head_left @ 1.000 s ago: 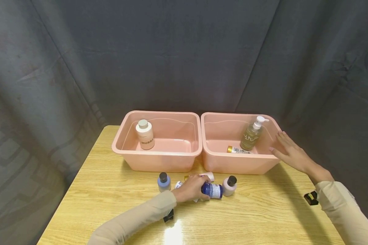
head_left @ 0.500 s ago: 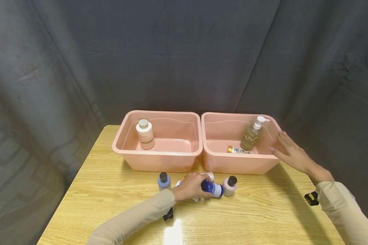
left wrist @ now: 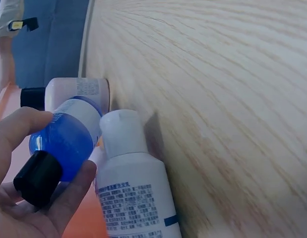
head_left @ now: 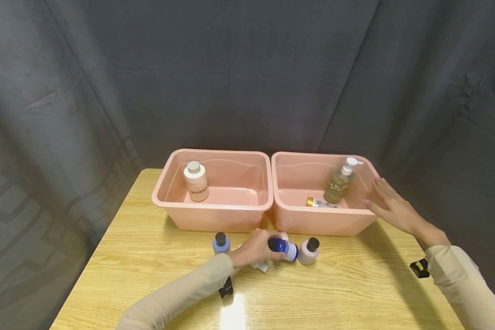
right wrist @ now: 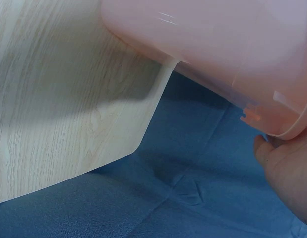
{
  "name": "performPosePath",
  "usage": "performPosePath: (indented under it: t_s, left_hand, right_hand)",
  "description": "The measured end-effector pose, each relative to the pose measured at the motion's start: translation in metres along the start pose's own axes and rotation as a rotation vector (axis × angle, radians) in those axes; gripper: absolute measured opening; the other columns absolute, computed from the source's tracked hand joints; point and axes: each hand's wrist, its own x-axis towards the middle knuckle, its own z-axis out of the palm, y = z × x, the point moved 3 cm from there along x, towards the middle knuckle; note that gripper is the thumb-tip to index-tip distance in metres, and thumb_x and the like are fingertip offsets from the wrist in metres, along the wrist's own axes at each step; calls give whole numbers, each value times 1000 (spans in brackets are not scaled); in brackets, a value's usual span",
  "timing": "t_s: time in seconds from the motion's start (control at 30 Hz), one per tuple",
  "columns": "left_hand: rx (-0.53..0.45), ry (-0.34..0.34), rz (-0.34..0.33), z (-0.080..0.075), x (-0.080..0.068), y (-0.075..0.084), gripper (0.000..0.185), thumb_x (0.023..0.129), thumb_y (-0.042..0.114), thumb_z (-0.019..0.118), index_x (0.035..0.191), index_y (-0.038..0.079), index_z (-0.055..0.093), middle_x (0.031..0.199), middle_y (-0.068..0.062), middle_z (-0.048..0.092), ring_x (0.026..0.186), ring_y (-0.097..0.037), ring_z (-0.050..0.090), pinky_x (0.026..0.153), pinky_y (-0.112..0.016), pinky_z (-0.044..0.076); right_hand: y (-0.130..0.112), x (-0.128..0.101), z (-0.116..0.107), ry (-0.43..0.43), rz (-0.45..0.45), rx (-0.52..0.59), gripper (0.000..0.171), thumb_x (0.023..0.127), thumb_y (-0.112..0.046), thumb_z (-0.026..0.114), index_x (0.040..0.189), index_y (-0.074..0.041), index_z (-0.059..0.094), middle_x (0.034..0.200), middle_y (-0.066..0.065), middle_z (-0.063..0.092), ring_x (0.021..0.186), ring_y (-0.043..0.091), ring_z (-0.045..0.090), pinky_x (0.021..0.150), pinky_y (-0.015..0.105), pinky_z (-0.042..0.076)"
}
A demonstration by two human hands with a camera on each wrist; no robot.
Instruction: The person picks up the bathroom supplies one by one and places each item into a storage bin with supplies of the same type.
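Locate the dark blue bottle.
In the head view, the dark blue bottle is in the left hand, in front of the pink bins, just left of the pale pink bottle.

dark curtain (head_left: pixel 247 82) behind | wood-grain table (head_left: pixel 354 293) | white glare (head_left: pixel 233 316) on top

The left fingers (left wrist: pixel 76 196) have moved the blue bottle (head_left: pixel 290 251) a little toward 12 o'clock in the head view, and its base now slants toward 4 o'clock. More of the white bottle (head_left: pixel 262 266) shows at the fingers' 6 o'clock; less shows of the pale pink item (head_left: pixel 285 236) at the blue bottle's 12 o'clock.
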Motion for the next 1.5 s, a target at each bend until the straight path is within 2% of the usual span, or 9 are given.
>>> performPosePath:
  t_s: [0.07, 0.37, 0.7, 0.97, 1.5]
  left_hand:
    - [-37, 10, -11, -2, 1, 0, 54, 75, 27, 88, 121, 6, 69, 109, -7, 72, 85, -7, 64, 74, -15, 51]
    - [-56, 45, 0, -4, 3, 0, 52, 75, 28, 88, 120, 10, 70, 107, -1, 72, 88, -10, 66, 74, -17, 50]
    - [-110, 78, 2, -8, 3, 2, 44, 75, 26, 88, 113, 12, 72, 101, 0, 72, 83, -5, 63, 73, -18, 50]
    - [-133, 101, 18, -14, 3, 8, 49, 75, 24, 88, 117, 6, 70, 102, -4, 72, 84, -8, 64, 73, -18, 51]
    - [-189, 146, 25, -31, 6, 19, 52, 77, 27, 87, 121, 6, 68, 105, -9, 72, 85, -10, 66, 72, -19, 53]
  right_hand:
    - [0, 0, 0, 2, -2, 1, 81, 101, -39, 53, 156, 2, 11, 163, 22, -3, 149, 36, -8, 105, 77, 8]
    - [1, 0, 0, 1, 2, 1, 81, 101, -40, 53, 156, 2, 11, 163, 22, -3, 149, 36, -9, 105, 77, 7]
    - [1, 0, 1, 5, 0, 4, 81, 101, -39, 53, 156, 2, 12, 163, 23, -2, 149, 36, -9, 105, 77, 6]
    - [1, 0, 1, 3, 4, 3, 81, 101, -40, 53, 156, 2, 11, 163, 22, -3, 149, 35, -10, 106, 76, 6]
    - [1, 0, 1, 9, 3, 4, 81, 101, -40, 53, 156, 2, 11, 163, 22, -3, 149, 34, -11, 106, 76, 5]
